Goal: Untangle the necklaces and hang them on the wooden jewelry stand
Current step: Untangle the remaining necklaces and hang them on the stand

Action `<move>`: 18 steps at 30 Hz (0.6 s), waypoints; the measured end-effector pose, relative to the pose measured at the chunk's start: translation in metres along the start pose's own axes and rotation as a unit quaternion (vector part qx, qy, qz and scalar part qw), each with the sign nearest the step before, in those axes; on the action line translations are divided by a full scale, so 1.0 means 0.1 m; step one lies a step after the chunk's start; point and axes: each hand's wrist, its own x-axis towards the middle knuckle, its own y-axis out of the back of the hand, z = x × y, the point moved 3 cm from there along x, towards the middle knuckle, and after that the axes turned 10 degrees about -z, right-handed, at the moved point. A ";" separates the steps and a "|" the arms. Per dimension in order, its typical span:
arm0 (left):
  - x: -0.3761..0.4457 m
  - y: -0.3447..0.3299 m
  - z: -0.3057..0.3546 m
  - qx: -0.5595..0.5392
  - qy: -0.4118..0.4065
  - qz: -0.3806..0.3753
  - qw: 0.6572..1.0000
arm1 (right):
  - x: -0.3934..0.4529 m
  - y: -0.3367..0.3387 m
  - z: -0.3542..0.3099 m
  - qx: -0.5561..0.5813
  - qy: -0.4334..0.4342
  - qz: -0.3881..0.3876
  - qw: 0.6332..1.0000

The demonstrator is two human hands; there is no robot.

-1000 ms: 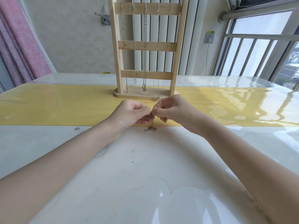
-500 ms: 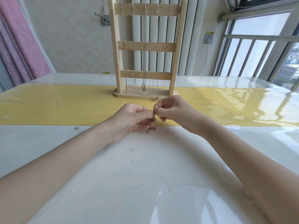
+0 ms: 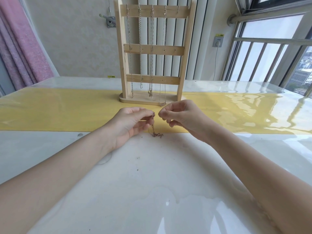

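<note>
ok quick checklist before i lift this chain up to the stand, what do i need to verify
1. Grip: left hand pinches the upper end of the chain: ok.
2. Right hand on the chain: fingers pinched beside it, contact unclear: cannot tell.
3. Chain untangled: its lower part lies bunched in a clump on the table: not ok.
4. Free hook: the rightmost top hook on the wooden stand is bare: ok.
5. Clasp open: too small to see: cannot tell.
</note>
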 end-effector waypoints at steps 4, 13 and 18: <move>0.01 -0.01 -0.01 0.034 -0.014 0.005 0.999 | 0.01 -0.05 0.02 -0.008 0.001 -0.014 1.000; -0.02 0.01 0.00 0.067 -0.039 0.026 0.997 | 0.00 -0.03 0.02 -0.036 0.016 0.004 0.999; 0.00 0.00 -0.02 0.080 -0.035 0.000 0.996 | 0.00 -0.04 0.02 -0.035 0.018 -0.005 0.999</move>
